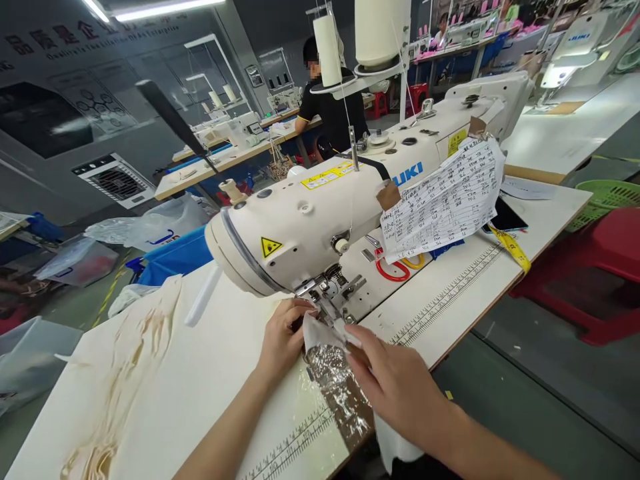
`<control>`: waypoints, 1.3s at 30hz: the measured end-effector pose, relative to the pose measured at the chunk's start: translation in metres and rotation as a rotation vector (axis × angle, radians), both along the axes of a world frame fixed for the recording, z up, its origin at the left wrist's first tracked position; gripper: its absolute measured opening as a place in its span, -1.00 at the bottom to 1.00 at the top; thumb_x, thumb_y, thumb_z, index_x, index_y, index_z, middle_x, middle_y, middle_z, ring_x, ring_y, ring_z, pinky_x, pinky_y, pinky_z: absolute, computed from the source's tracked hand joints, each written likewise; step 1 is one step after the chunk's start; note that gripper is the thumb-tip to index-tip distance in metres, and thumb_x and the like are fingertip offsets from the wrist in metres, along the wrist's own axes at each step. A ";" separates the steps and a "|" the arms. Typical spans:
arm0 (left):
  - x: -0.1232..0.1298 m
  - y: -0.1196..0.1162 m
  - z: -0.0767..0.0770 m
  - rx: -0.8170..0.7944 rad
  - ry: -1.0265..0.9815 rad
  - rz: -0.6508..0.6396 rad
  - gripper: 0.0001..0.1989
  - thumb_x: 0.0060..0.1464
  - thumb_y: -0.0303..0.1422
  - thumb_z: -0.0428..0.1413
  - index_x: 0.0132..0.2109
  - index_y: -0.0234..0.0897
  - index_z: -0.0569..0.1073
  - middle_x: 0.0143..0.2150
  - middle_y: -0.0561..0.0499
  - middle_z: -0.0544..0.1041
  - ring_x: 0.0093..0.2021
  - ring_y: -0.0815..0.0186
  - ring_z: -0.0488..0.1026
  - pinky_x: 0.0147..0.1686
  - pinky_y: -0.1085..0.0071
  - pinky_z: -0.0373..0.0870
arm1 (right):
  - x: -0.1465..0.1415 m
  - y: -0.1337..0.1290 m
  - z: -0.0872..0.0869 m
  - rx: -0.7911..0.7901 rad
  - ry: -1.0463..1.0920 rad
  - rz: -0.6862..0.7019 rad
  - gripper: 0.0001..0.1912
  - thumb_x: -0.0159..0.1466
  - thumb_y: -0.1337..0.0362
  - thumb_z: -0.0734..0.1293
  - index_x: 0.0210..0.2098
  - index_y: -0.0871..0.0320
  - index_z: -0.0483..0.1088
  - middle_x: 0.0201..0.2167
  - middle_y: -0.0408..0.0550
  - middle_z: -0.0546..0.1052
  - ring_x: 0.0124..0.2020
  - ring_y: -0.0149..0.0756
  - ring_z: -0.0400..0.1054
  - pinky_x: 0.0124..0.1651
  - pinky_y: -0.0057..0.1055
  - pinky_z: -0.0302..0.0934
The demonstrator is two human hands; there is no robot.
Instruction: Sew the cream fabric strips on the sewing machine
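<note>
A piece of white fabric [316, 332] lies by the presser foot [327, 310] of a white sewing machine [300, 213], and its lower end [395, 443] hangs over the table's front edge. My left hand [281, 340] is at the left of the foot, fingers curled on the fabric's edge; its fingertips are partly hidden. With thumb and index finger, my right hand [400, 383] pinches the fabric just in front of the foot. Beneath the cloth, shiny clear tape [340, 387] covers a brown patch of the tabletop. The needle tip cannot be made out.
Cream fabric pieces [135, 360] are heaped at the left. Red-handled scissors [393, 270], a handwritten paper [445, 200] and a yellow tape measure [513, 248] are to the right. A red stool [590, 273] stands beyond the table edge. Another person [335, 107] sits behind the machine.
</note>
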State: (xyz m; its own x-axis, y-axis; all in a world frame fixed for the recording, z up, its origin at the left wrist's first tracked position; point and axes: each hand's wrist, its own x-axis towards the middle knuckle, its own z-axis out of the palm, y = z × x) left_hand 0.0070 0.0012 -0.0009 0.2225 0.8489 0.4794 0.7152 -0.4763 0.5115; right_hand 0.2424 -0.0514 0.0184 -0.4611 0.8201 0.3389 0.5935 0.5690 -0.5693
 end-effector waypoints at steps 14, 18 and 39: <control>-0.004 -0.004 0.004 -0.016 -0.019 0.002 -0.86 0.24 -0.29 0.09 -0.21 -0.18 0.53 -0.21 -0.01 0.58 -0.18 0.27 0.52 -0.18 0.36 0.45 | -0.027 0.010 -0.007 0.041 -0.241 -0.067 -0.70 0.36 0.42 0.26 0.09 0.20 0.35 -0.24 -0.02 0.57 -0.39 -0.16 0.51 -0.47 -0.31 0.25; -0.004 -0.004 0.005 -0.021 -0.020 -0.005 -0.89 0.23 -0.31 0.12 -0.22 -0.17 0.54 -0.20 0.01 0.58 -0.19 0.28 0.52 -0.18 0.37 0.45 | -0.028 0.012 -0.007 0.002 -0.233 -0.059 -0.68 0.34 0.44 0.28 0.08 0.21 0.35 -0.25 -0.03 0.55 -0.37 -0.13 0.51 -0.45 -0.30 0.29; -0.001 -0.001 0.006 -0.045 0.049 0.060 -0.91 0.14 -0.37 0.06 -0.23 -0.19 0.46 -0.23 0.02 0.57 -0.21 0.27 0.51 -0.23 0.38 0.45 | -0.030 0.013 -0.009 0.027 -0.216 -0.027 -0.68 0.37 0.48 0.20 0.10 0.25 0.30 -0.24 0.02 0.52 -0.32 -0.15 0.47 -0.42 -0.29 0.33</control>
State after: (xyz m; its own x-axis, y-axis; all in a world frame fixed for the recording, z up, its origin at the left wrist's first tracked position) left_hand 0.0057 -0.0001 0.0050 0.1928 0.8819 0.4302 0.7668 -0.4090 0.4948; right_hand 0.2125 -0.0384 0.0093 -0.5034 0.8249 0.2572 0.7150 0.5648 -0.4121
